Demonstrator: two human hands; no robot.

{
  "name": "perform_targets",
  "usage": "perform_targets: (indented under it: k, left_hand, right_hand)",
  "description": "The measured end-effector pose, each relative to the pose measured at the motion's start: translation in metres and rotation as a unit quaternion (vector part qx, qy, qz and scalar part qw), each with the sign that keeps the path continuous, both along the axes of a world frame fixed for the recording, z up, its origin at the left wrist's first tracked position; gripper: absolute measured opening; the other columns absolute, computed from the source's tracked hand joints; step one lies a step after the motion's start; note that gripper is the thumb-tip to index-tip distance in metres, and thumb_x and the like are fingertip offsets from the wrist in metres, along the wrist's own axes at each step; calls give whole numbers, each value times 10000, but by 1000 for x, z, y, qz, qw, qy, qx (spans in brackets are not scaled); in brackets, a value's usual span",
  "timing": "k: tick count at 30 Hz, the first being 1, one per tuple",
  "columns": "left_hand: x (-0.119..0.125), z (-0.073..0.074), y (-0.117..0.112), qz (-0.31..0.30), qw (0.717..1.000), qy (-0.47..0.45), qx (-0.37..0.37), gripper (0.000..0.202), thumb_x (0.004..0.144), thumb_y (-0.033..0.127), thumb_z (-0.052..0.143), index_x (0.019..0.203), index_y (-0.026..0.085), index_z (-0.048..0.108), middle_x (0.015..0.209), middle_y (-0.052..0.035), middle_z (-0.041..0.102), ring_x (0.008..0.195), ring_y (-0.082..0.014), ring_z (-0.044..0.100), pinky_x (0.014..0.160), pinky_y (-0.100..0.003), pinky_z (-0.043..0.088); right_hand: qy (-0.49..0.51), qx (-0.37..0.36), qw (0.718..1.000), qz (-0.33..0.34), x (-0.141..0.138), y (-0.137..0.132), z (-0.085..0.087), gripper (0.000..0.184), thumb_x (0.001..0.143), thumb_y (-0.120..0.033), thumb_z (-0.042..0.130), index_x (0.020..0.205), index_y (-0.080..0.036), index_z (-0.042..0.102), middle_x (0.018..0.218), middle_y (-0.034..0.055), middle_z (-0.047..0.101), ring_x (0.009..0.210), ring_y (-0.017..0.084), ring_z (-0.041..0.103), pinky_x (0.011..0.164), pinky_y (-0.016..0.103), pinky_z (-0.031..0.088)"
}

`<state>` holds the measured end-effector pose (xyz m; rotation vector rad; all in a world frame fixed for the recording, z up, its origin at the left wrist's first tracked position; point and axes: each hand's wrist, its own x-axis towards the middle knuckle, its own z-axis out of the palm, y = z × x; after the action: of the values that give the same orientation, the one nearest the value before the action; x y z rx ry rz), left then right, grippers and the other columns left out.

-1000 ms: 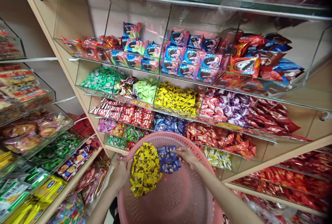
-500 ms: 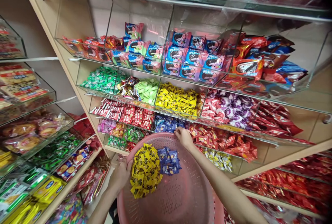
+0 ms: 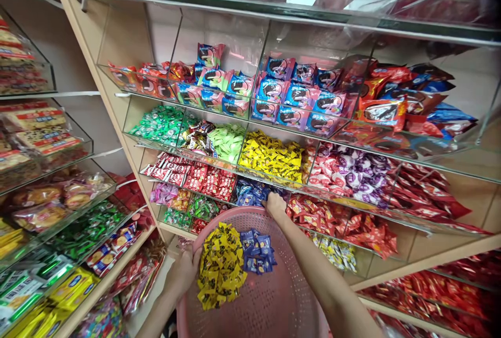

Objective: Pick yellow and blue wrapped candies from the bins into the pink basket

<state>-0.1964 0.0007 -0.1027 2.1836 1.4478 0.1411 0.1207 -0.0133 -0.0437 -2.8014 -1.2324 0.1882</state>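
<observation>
A round pink plastic basket (image 3: pixel 279 296) with perforated walls stands out in front of me. My left hand (image 3: pixel 186 270) is closed on its left rim. Inside, yellow-wrapped candies (image 3: pixel 221 267) form a heap on the left, and a smaller group of blue-wrapped candies (image 3: pixel 257 250) lies beside them. My right hand (image 3: pixel 276 205) is beyond the far rim, at the shelf compartment of blue packets (image 3: pixel 250 193). Its fingers point down among those packets and are mostly hidden, so what they hold cannot be seen.
Glass-fronted compartments of sweets rise ahead, with yellow candies (image 3: pixel 272 156), red packets (image 3: pixel 313 213) and wrapped cookies (image 3: pixel 299 93). Glass ledges (image 3: pixel 188 158) run just above my right hand. Another shelf with packaged cakes (image 3: pixel 39 132) stands to the left.
My right hand has moved slightly down and deeper among the blue packets, its fingers now less visible. The view has shifted a little; my left hand keeps its hold on the basket.
</observation>
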Motion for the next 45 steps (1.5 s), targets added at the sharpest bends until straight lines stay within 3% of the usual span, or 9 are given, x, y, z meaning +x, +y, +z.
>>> perform_targets:
  k: [11,17,21,25,29,31,36,40,45]
  left_hand:
    - [-1,4,-2,10,1000,-6,-18,348,886,380,290,969,136,524,894,-138,652,879,-215,620,715,-273,422]
    - [-1,1,-1,16,1000,-3,-23,391,882,413,274,1002,132,518,919,-151,648,899,-227,614,714,-285,425]
    - [-2,-2,0,14,1000,-3,-24,399,876,421,279,1010,132,518,968,-156,636,930,-227,601,727,-282,423]
    - [-2,-5,0,2,1000,-7,-13,410,884,417,252,1014,119,502,990,-172,623,931,-228,599,739,-283,419]
    - [-2,-5,-1,4,1000,-11,-15,411,879,429,268,1016,125,509,977,-165,630,938,-230,598,735,-278,419]
    - [-2,-4,0,11,1000,-7,-18,402,872,427,294,1023,129,518,975,-159,636,935,-230,601,731,-278,420]
    - [-1,1,0,19,999,3,-25,391,867,410,322,1050,131,524,972,-151,644,955,-231,595,736,-275,421]
    - [-1,2,-1,11,1000,5,-24,406,872,423,295,1032,130,527,967,-151,644,942,-229,601,734,-274,420]
    - [-1,0,0,8,999,21,-30,420,885,426,246,1002,124,514,925,-161,645,905,-238,611,721,-287,419]
  right_hand:
    - [-90,26,995,40,-2,-15,16,270,876,-222,342,951,-132,586,943,157,619,876,216,607,719,280,417]
    - [-34,143,984,98,-16,-53,29,301,896,-308,301,939,-169,564,952,104,612,818,176,592,698,248,390]
    - [170,206,938,222,-25,-84,11,313,867,-386,361,790,-182,586,758,33,624,676,126,555,624,207,379]
    - [375,118,877,276,-25,-104,-25,340,808,-448,434,664,-172,570,592,-4,585,501,95,468,485,194,342]
    - [457,42,847,268,-25,-107,-50,304,780,-433,469,637,-173,535,596,-10,589,473,79,444,470,186,343]
    - [444,28,859,254,-27,-104,-54,281,778,-403,473,620,-176,525,584,-8,583,464,80,438,460,189,332]
    - [228,100,948,198,-28,-92,-41,313,732,-376,557,495,-181,497,468,-12,488,445,89,381,457,216,267]
    - [134,152,961,187,-17,-71,-21,348,800,-415,469,546,-186,530,518,-1,521,492,104,440,498,216,286]
    - [63,146,979,125,1,-33,-8,156,820,-323,466,832,-211,573,755,24,627,692,129,570,588,201,337]
